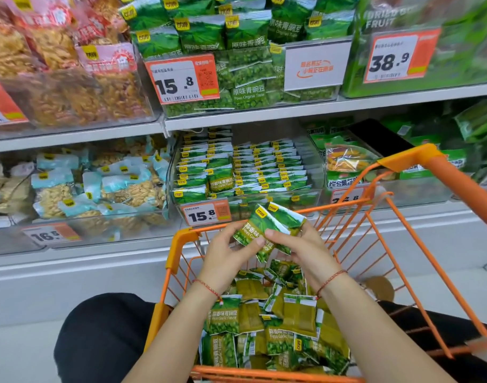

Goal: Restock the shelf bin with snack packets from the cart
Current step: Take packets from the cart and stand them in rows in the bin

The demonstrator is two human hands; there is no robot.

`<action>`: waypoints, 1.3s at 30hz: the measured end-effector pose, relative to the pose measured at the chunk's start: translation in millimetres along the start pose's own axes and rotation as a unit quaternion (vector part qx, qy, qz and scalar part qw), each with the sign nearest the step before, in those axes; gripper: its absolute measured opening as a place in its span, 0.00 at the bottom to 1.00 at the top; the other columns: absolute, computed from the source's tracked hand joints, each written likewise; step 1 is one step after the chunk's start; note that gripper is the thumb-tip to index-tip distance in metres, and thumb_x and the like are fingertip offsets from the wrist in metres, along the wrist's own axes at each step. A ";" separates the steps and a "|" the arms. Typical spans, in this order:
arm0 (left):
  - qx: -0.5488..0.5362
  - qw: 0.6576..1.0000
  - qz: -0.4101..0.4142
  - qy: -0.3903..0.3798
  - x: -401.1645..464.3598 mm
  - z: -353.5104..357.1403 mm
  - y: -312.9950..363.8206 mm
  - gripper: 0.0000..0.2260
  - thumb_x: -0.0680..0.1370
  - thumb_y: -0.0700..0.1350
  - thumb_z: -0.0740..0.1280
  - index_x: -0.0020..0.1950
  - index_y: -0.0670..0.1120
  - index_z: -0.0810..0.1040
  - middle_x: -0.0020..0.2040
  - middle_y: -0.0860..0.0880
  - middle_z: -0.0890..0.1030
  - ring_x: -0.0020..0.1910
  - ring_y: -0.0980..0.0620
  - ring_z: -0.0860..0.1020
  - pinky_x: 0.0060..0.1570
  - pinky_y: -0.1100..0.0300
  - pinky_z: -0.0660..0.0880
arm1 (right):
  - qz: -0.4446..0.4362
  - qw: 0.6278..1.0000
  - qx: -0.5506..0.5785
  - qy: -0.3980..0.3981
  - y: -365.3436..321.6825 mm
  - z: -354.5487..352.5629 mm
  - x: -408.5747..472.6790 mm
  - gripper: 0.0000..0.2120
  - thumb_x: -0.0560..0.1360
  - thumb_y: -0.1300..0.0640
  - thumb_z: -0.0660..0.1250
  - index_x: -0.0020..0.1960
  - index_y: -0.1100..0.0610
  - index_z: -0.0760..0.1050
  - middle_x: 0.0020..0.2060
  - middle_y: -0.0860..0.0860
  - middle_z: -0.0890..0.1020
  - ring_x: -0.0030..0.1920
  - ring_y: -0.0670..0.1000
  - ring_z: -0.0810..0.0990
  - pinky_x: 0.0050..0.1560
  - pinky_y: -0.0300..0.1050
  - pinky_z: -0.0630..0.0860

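Note:
Over the orange cart, both hands hold a small bunch of green pea snack packets. My left hand grips the bunch from the left with the thumb on its front. From the right, my right hand pinches the same bunch. Several more green packets lie loose in the cart basket below. Straight ahead on the lower shelf is the clear shelf bin, with neat rows of the same green packets in it and a 15.8 price tag on its front.
Left of the bin is a clear bin of blue-topped nut packets. To its right are mixed green bags. The upper shelf holds green pea bags and orange snacks. My dark-clothed knees flank the cart.

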State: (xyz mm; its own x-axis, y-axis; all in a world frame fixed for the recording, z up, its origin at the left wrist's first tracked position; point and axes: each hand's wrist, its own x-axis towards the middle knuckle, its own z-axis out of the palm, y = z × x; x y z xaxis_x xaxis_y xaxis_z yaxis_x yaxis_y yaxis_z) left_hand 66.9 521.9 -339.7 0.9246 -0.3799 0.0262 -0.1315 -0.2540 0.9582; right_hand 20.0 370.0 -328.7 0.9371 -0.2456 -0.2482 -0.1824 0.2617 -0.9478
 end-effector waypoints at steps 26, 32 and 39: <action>-0.004 0.998 0.056 0.038 5.9 1.5 15.8 0.13 0.79 0.53 0.59 0.35 0.53 0.71 0.33 0.58 0.71 0.34 0.61 0.70 0.37 0.65 0.66 | -0.048 0.994 -0.087 -0.039 -8.9 18.6 1.9 0.19 0.66 0.51 0.76 0.52 0.48 0.70 0.49 0.45 0.82 0.49 0.42 0.81 0.45 0.35 0.78; 0.020 0.994 0.062 0.088 31.5 -19.0 27.2 0.13 0.82 0.48 0.55 0.39 0.57 0.71 0.46 0.57 0.71 0.47 0.64 0.71 0.45 0.79 0.64 | -0.070 0.988 -0.128 -0.059 -30.9 38.9 34.4 0.27 0.64 0.47 0.76 0.58 0.53 0.71 0.52 0.47 0.81 0.53 0.46 0.80 0.51 0.39 0.78; 0.086 0.967 0.148 0.189 67.0 -81.2 13.6 0.14 0.82 0.53 0.54 0.62 0.54 0.75 0.55 0.59 0.74 0.55 0.72 0.70 0.52 0.79 0.63 | -0.054 0.964 -0.255 -0.042 -53.4 42.9 85.4 0.46 0.70 0.49 0.73 0.77 0.54 0.49 0.74 0.52 0.60 0.73 0.52 0.62 0.67 0.46 0.64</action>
State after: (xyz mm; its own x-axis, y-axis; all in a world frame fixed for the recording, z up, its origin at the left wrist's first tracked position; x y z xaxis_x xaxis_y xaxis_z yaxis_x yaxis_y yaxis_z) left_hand 156.1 565.2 -301.8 0.8977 -0.1148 0.4253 -0.4377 -0.3413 0.8318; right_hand 122.5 375.1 -290.6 0.9757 -0.1636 -0.1455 -0.1849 -0.2598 -0.9478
